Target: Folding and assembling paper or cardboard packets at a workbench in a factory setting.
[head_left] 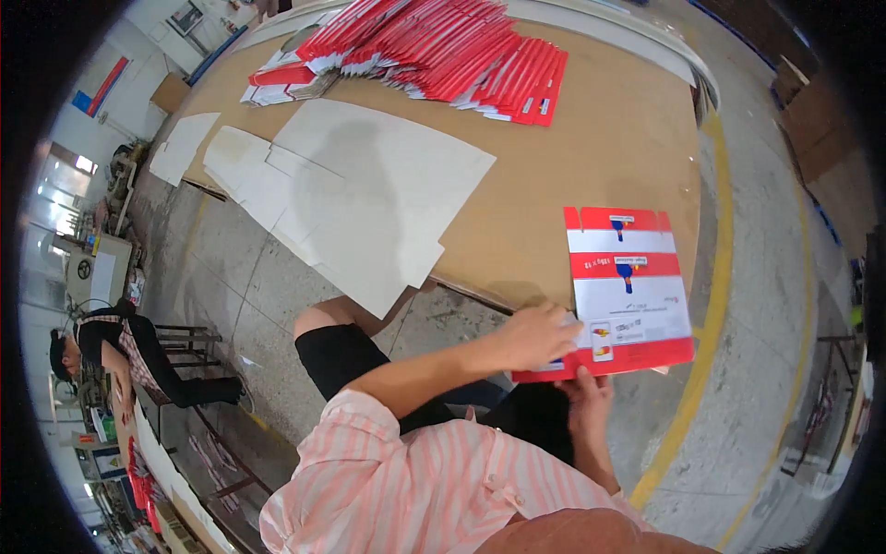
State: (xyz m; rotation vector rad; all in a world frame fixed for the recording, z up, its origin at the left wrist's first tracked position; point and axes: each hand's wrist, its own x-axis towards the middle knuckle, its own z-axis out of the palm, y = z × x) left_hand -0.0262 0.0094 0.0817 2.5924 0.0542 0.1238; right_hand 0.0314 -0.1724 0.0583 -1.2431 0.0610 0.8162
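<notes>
Printed carton blank [644,297] is best kept level, right hand [589,404] pinching its edge, left hand [535,337] alongside, hold unclear.

The carton [632,286] is a flat sheet banded red and white, its upward face printed with blue motifs and small coloured pictures. Short slits notch its far red edge. It lies at the desk's [628,157] near right corner, left hand [538,338] and right hand [588,392] at its near left part.

Flat carton [646,303]: red, white, some blue. Shirt [443,471]: pink-white stripes. Tabletop [609,157]: brown. Floor line [683,415]: yellow.
</notes>
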